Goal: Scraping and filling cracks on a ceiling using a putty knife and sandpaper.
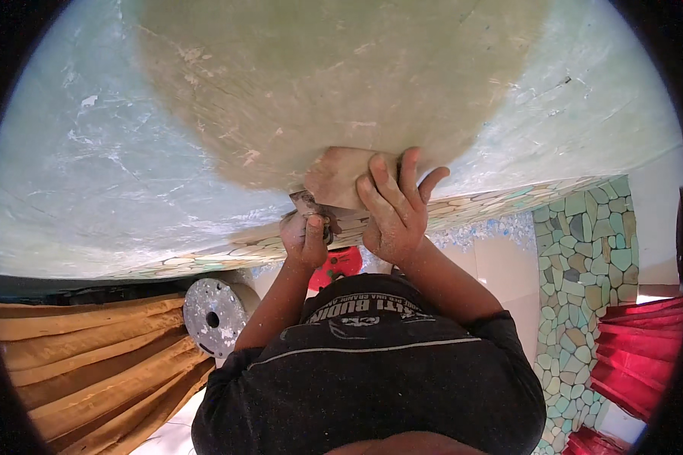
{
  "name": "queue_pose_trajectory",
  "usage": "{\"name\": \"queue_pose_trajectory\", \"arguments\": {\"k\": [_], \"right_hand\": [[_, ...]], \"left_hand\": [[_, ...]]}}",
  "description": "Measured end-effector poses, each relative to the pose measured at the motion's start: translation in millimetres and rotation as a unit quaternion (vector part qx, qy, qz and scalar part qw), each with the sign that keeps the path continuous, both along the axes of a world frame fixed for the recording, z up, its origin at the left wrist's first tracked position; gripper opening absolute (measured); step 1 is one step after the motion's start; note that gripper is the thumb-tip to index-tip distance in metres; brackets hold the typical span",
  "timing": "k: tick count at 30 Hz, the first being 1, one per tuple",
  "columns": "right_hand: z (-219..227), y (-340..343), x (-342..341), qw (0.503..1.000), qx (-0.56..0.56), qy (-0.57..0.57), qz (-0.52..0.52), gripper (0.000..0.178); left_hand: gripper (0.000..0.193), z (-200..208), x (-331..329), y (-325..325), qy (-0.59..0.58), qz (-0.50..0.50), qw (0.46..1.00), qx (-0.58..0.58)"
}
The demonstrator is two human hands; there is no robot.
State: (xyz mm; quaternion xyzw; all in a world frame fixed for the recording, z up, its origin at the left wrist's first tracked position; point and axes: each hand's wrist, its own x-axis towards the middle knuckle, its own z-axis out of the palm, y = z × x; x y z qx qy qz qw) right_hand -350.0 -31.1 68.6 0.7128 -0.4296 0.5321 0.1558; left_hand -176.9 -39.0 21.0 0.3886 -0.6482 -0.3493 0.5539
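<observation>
My left hand (305,241) is closed around a small tool with a worn, dark flat blade, which looks like a scraper (305,202). Its handle is mostly hidden in my fingers. To the right, my right hand (396,208) is stretched out with its fingers spread against the wall (311,83). Between the two hands lies a pale brown, straight-edged patch (341,176); I cannot tell whether it is a loose sheet or part of the wall surface. White dust covers both hands. Green-blue paint on the wall is scuffed and flaked.
Along the wall's base runs a stone-patterned band (470,203). Paint flakes (493,231) litter the pale floor. A paint-spattered round stool (214,318) and orange curtain (91,356) stand left, a red object (340,264) below my hands, a red curtain (645,353) right.
</observation>
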Motion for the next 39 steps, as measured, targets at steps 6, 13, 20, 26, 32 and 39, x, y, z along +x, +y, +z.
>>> {"name": "queue_pose_trajectory", "arguments": {"k": [6, 13, 20, 26, 32, 39], "right_hand": [[-3.1, 9.2, 0.8, 0.999, 0.013, -0.019, 0.039, 0.036], [2.5, 5.4, -3.4, 0.998, -0.009, -0.047, 0.035, 0.038], [-13.2, 29.7, -8.5, 0.978, 0.106, -0.111, 0.139, 0.033], [-18.3, 41.5, 3.1, 0.905, 0.221, -0.311, 0.187, 0.012], [-3.7, 40.0, -13.3, 0.912, 0.177, -0.275, 0.249, 0.013], [-8.0, 40.7, -7.8, 0.899, 0.211, -0.312, 0.225, 0.019]], "left_hand": [[0.054, 0.4, -0.8, -0.2, -0.018, 0.004, 0.999, -0.031], [0.057, -5.1, -0.6, 0.1, 0.000, 0.017, 1.000, 0.005], [0.061, -1.7, -4.8, 16.6, 0.047, -0.036, 0.994, 0.096], [0.068, 24.3, -38.5, 34.7, -0.034, -0.029, 0.998, 0.052], [0.096, 17.2, -38.5, 28.1, 0.058, -0.157, 0.986, 0.009], [0.073, 18.4, -57.2, 41.3, 0.140, -0.163, 0.977, 0.017]]}}
